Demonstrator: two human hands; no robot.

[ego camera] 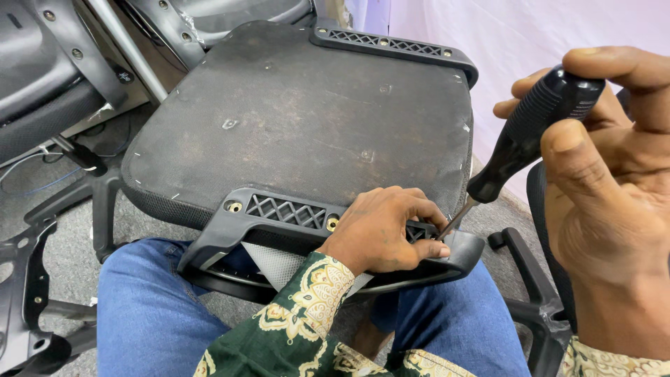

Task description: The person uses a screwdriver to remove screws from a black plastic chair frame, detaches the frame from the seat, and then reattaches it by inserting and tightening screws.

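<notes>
**Screwdriver tip set at the near armrest bracket**

An upturned chair seat (300, 119) lies underside up across the person's denim-clad knees (146, 307), its long side running left to right. A black armrest bracket (279, 216) is fixed along its near edge, another along the far edge (391, 45). The right hand (614, 195) is closed tight around the black ribbed handle of a screwdriver (530, 132), whose long axis slants from upper right down to lower left, tip pointing into the near bracket. The left hand (384, 230) lies curled over that bracket, fingertips just beside the tip.
</notes>
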